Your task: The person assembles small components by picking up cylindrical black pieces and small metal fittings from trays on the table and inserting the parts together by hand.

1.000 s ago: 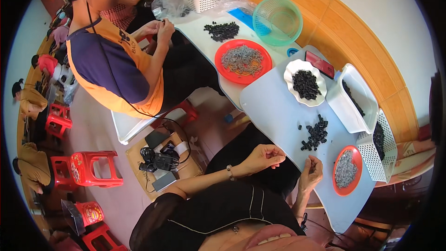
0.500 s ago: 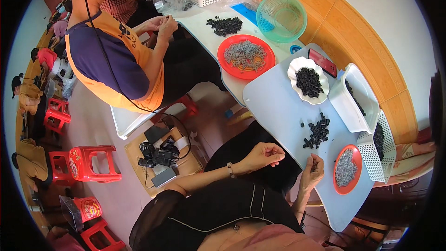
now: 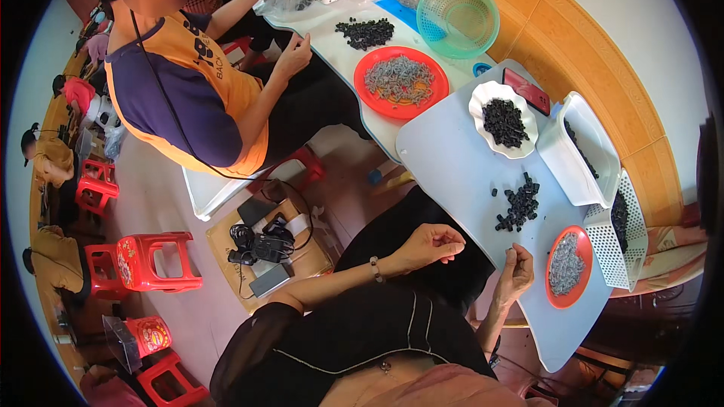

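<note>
Overhead: pale blue table (image 3: 460, 173), orange wall tiles (image 3: 603, 68), red stools (image 3: 151, 260).

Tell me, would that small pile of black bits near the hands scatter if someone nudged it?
Probably. The black bits lie loose on the smooth pale table, several already strayed from the heap. They look small and chunky, so likely light, sliding or tumbling apart rather than moving together.

- Our left hand (image 3: 431, 242) hovers with fingers curled loosely inward, wrist bent.
- Our right hand (image 3: 517, 271) is raised, fingertips pinched together.
</note>
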Demonstrator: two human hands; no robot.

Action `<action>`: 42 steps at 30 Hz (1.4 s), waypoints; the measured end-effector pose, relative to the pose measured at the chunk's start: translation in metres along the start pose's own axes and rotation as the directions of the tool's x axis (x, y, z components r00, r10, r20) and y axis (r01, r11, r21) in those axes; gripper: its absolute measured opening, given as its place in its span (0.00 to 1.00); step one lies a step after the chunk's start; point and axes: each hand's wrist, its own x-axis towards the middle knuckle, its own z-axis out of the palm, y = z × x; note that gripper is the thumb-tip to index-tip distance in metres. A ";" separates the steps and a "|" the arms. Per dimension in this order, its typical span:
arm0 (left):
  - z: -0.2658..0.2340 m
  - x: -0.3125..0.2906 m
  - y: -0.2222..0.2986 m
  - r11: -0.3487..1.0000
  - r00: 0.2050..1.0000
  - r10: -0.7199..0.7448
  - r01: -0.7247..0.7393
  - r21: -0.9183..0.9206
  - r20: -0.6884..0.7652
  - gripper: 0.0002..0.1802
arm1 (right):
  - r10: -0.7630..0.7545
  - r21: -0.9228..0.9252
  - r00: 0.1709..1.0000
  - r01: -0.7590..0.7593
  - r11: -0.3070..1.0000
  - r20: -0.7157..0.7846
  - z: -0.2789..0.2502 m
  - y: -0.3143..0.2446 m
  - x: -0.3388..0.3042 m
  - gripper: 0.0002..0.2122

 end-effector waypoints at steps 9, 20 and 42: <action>0.008 0.000 -0.001 0.998 0.999 0.020 -0.023 0.055 0.044 0.09 | 0.053 0.119 0.998 -0.050 0.992 -0.023 -0.009 -0.009 0.001 0.08; 0.023 0.009 0.014 0.999 0.998 0.018 -0.016 -0.030 0.068 0.09 | 0.185 0.478 0.954 -0.279 0.833 0.234 0.001 -0.044 -0.010 0.06; 0.045 0.013 0.005 0.993 0.986 0.079 -0.091 0.079 0.146 0.11 | 0.270 0.579 0.899 -0.429 0.693 0.344 0.001 -0.032 -0.030 0.10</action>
